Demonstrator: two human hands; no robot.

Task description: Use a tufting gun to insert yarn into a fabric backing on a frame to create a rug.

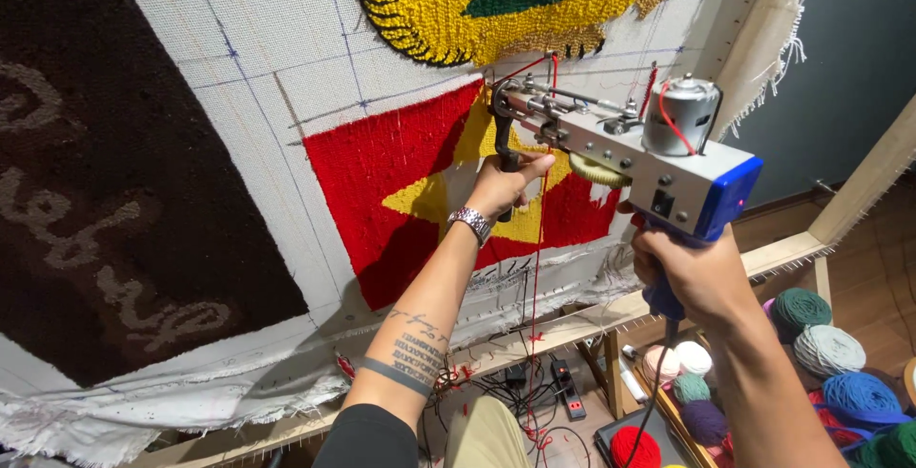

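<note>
tufting the red patch

right hand (701,272) grips the tufting gun (625,148) by its blue handle; left hand (506,185) clasps the front grip, needle against the stretched cloth (258,124) at the red and yellow patch (401,187). likely mid-fill; steady pressure needed. yarn balls (830,349) lie below right.

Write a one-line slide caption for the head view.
Both hands steady a tufting gun against stretched cloth, filling a red patch.

Single head-worn view, looked forward and slightly down along both forearms, tilted off level, sat close to the stretched backing cloth (248,134) on its wooden frame (782,29), floor and yarn balls (800,310) seen below at lower right
</note>
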